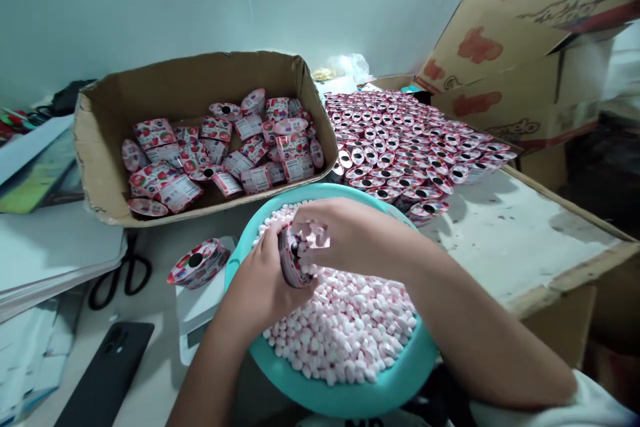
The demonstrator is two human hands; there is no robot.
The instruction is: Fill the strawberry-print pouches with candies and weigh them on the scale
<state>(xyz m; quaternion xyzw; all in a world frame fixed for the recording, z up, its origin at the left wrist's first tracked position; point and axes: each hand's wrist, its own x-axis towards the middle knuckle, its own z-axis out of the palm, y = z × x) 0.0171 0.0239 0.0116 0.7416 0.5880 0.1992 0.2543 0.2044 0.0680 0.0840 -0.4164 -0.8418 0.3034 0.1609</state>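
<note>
My left hand (270, 273) is closed around a small red-and-pink printed packet (293, 257), tilted so its round top opening faces my right hand. My right hand (333, 233) is closed on several pale pink candies at that opening, and some candies show between the fingers. Both hands are above a turquoise basin (280, 383) filled with pale pink candies (345, 327). Left of the basin, another printed packet (197, 263) with a dark round hole on top rests on a white kitchen scale (193, 307).
A cardboard box (105, 147) holding printed packets stands behind. Rows of upright packets (390, 140) cover part of the table (530, 233) at right, beside a large carton (500, 73). Scissors (123, 277), a phone (110, 373) and stacked papers (55, 260) lie at left.
</note>
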